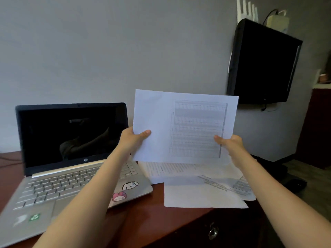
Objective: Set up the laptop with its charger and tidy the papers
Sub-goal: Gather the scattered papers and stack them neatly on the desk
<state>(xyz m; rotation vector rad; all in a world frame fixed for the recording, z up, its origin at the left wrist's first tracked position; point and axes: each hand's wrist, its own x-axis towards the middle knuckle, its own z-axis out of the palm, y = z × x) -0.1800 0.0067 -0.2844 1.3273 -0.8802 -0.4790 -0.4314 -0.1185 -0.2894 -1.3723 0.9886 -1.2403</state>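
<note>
Above the desk (143, 217) by a grey wall (107, 51), left hand (133, 140) and right hand (231, 144) pinch a sheet (184, 126).

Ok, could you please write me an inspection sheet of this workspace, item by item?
Surface: reddish-brown wooden desk.
Job's things: open HP laptop, screen dark; printed sheet held up; loose papers overlapping on the desk; charger not seen.
Clutter: dark object beyond the papers, unclear.
Grippers: left hand and right hand pinch the sheet's side edges.
Cables: thin dark cable on the desk's left end.
Surroundings: grey wall, wall-mounted black TV, white router above it.
</note>
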